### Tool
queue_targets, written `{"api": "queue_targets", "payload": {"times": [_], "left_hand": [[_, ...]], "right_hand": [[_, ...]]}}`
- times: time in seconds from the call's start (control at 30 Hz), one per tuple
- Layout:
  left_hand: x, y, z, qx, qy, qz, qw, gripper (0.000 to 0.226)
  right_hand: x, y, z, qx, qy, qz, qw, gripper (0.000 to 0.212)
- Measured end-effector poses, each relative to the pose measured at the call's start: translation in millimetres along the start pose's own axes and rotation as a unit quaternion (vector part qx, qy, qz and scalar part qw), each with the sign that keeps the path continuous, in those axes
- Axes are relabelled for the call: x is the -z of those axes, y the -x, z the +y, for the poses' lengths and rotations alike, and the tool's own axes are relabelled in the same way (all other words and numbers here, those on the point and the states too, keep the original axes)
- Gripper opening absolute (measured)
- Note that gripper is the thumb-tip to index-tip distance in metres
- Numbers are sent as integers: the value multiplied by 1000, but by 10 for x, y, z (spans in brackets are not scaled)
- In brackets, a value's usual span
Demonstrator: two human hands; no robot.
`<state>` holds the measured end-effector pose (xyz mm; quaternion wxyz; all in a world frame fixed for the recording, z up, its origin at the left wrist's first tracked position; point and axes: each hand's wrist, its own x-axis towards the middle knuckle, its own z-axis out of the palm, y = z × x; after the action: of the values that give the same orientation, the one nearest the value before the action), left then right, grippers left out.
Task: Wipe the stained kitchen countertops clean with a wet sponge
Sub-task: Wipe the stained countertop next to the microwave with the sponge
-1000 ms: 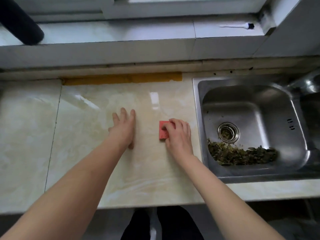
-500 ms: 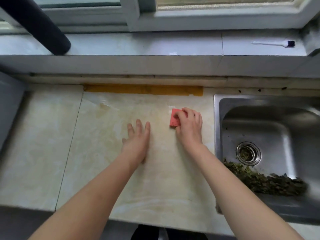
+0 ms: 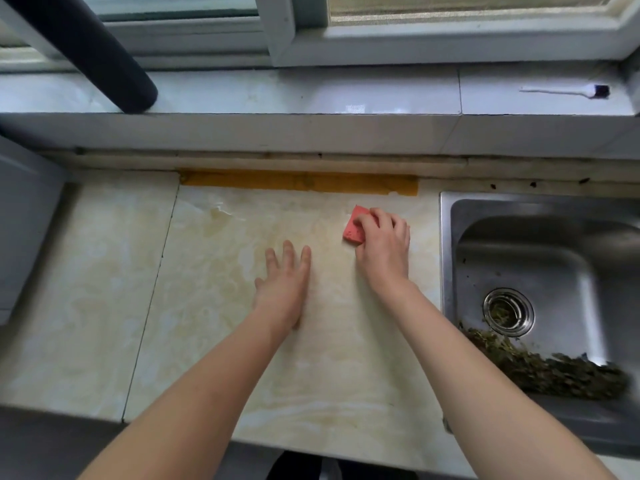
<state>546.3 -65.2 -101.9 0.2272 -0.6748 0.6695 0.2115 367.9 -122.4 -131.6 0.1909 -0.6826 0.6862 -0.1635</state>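
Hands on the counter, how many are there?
2. The left hand lies flat on the counter; the right hand grips the sponge, nearer the sink.

The worktop (image 3: 214, 341) is marbled in cream and pale yellow, with a darker yellowish stain (image 3: 218, 223) toward its back edge. A strip of ochre tape (image 3: 298, 181) is laid along that edge. The sponge (image 3: 355, 227) is coral pink and finely speckled. Silver-grey steel is shown by the sink (image 3: 446, 254), where olive-green scraps (image 3: 554, 372) are heaped.

A home kitchen: steel sink (image 3: 519, 271) set in a marble countertop (image 3: 207, 341) under a window (image 3: 450, 29)
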Motion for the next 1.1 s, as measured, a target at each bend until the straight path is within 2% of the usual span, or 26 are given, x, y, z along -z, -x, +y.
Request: {"api": "queue_targets", "payload": {"times": [0.27, 0.5, 0.6, 0.77, 1.0, 1.1], "left_hand": [[15, -7, -54, -17, -7, 6, 1000, 143], [-35, 13, -112, -34, 27, 26, 999, 138], [-147, 54, -189, -60, 49, 63, 995, 123], [-420, 229, -445, -116, 66, 117, 984, 71], [-732, 570, -581, -126, 62, 115, 983, 57], [-774, 672, -617, -124, 62, 119, 983, 39]], "right_hand": [[19, 367, -69, 40, 32, -49, 997, 52], [-4, 1019, -119, 44, 54, -78, 994, 56], [-38, 1301, -151, 38, 62, -79, 994, 55], [-69, 1630, -190, 18, 65, -81, 994, 49], [-33, 2011, -304, 13, 79, -119, 990, 45], [2, 2168, -371, 9, 84, -161, 983, 47]]}}
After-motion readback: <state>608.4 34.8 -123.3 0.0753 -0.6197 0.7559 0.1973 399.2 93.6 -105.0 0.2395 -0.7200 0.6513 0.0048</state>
